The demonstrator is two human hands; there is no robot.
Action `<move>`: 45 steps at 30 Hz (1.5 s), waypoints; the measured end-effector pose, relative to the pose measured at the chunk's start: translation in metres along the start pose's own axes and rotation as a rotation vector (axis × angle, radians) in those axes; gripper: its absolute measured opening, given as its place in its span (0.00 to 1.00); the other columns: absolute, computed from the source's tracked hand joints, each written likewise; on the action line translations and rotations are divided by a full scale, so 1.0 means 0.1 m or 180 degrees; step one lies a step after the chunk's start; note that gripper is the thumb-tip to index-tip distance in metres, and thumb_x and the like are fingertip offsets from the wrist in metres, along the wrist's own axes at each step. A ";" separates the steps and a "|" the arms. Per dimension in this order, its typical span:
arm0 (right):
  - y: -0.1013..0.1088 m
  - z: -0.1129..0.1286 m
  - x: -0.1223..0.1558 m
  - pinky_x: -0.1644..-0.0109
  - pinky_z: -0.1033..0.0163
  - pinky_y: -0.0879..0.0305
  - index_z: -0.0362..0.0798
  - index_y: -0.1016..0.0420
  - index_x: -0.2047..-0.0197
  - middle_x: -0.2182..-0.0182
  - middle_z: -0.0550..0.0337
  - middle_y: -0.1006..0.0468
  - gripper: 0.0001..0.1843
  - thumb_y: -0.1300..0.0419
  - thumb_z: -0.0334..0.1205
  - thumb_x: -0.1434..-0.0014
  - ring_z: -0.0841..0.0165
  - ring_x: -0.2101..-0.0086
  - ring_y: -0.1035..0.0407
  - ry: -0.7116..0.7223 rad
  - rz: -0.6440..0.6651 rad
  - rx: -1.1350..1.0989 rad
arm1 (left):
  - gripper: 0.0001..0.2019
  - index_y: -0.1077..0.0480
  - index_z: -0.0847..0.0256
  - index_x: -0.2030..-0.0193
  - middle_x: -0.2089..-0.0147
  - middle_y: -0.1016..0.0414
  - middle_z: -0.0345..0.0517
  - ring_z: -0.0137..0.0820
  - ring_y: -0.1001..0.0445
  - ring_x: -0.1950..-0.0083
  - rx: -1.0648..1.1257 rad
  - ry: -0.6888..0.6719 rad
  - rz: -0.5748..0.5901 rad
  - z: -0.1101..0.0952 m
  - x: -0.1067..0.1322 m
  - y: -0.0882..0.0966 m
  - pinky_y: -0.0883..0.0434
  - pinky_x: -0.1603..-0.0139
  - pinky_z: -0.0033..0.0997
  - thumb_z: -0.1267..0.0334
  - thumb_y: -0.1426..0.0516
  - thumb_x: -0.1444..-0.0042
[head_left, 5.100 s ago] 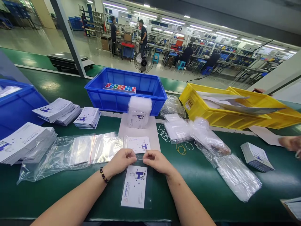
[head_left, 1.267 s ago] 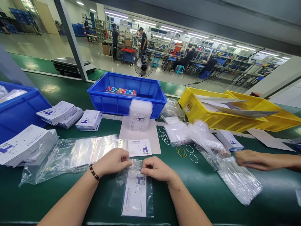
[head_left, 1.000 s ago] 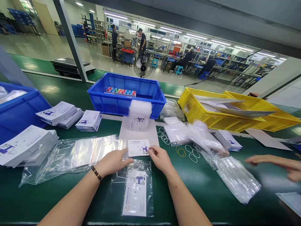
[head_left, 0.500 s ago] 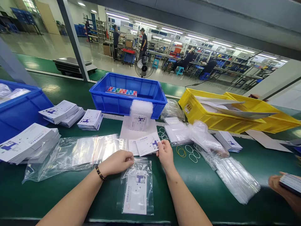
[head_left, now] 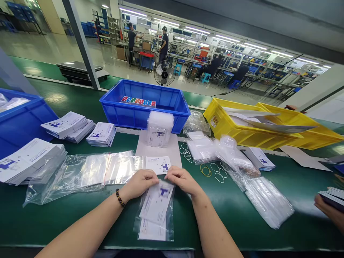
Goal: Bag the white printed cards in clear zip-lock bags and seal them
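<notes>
A clear plastic bag (head_left: 170, 229) lies flat in front of me with a printed white card (head_left: 152, 231) inside. A second printed card (head_left: 157, 202) lies slantwise over that one, at the bag's mouth; how far it is inside, I cannot tell. My left hand (head_left: 142, 182), with a beaded bracelet, pinches the bag's top edge at the left. At the second card's upper right corner, my right hand (head_left: 184, 180) has its fingers closed on the card. Just beyond my hands another card (head_left: 158, 165) rests on a sheet of cardboard (head_left: 174, 150).
Card stacks (head_left: 63, 125) and clear bags (head_left: 118, 168) lie to the left. A blue bin (head_left: 145, 114) and yellow bins (head_left: 249, 132) stand behind. Rubber bands (head_left: 205, 170) and more plastic bags (head_left: 268, 202) are on the right. Another person's hand (head_left: 329, 208) holds a stack at the far right.
My right hand has brought the card from above the bag down over its mouth, where it now overlaps the first card. My left hand stays at the bag's top edge.
</notes>
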State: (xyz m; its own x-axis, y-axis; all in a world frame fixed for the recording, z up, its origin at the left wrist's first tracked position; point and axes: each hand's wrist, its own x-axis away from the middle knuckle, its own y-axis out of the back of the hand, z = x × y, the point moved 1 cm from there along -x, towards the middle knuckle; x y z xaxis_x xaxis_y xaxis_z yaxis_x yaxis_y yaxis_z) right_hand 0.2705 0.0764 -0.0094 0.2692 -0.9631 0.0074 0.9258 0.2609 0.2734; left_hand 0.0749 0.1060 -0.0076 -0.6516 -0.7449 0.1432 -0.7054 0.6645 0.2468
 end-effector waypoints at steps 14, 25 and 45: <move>-0.13 0.04 0.04 0.71 0.69 0.46 0.50 0.34 0.59 0.77 0.70 0.40 0.18 0.37 0.37 0.56 0.76 0.76 0.45 -0.0625 0.0445 -0.0583 | 0.11 0.35 0.64 0.79 0.83 0.36 0.36 0.24 0.38 0.79 0.0841 0.0766 -0.0022 0.03 -0.01 0.00 0.39 0.76 0.25 0.58 0.41 0.58; -0.29 0.05 0.00 0.75 0.70 0.48 0.45 0.35 0.79 0.81 0.67 0.37 0.06 0.42 0.35 0.54 0.76 0.78 0.46 -0.0736 0.0298 0.0133 | 0.09 0.37 0.62 0.79 0.82 0.37 0.35 0.25 0.39 0.79 0.0356 0.0705 0.0258 0.05 0.01 -0.05 0.40 0.76 0.25 0.58 0.44 0.58; -0.35 -0.02 -0.03 0.71 0.67 0.42 0.48 0.32 0.73 0.79 0.65 0.35 0.03 0.46 0.34 0.49 0.72 0.77 0.41 -0.0131 -0.0494 0.1393 | 0.03 0.35 0.61 0.75 0.70 0.26 0.54 0.41 0.28 0.67 -0.2662 0.1231 -0.0817 0.15 0.00 0.57 0.40 0.71 0.31 0.67 0.48 0.54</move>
State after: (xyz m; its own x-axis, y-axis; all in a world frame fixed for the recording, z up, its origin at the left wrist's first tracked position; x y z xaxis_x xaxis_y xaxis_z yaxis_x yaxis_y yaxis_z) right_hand 0.2376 0.0699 -0.0214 0.1173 -0.9926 -0.0300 0.7531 0.0692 0.6543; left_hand 0.0305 0.1444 -0.0075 -0.2617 -0.9297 0.2593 -0.2885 0.3317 0.8982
